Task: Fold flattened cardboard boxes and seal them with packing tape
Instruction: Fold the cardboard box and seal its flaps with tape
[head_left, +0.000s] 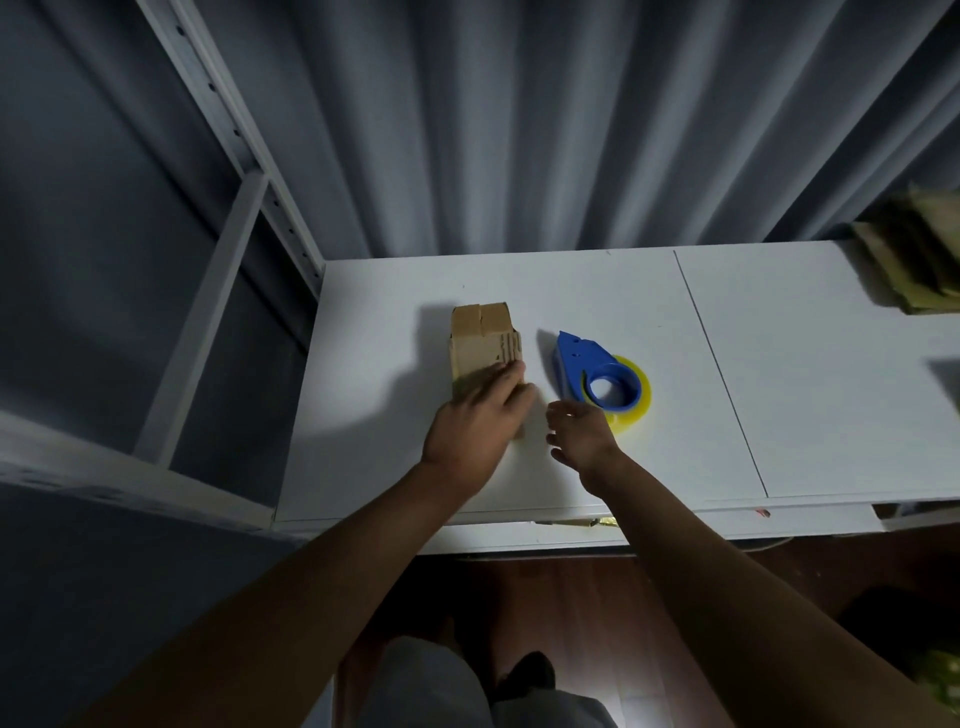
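Brown cardboard box (483, 353), small and folded up, lies on the white table (779, 389) with its long axis running away from the person. The left hand (475, 421) rests flat on the box's near end, fingers straight, pressing it down. The right hand (582, 431) hovers just beside it, fingers loosely curled and holding nothing, almost touching the blue tape dispenser (597, 374) with its yellowish tape roll. The dispenser sits immediately right of the box, so the right hand is nearer and likely picks it up next. Flattened boxes (914, 260) lie stacked at the table's far right.
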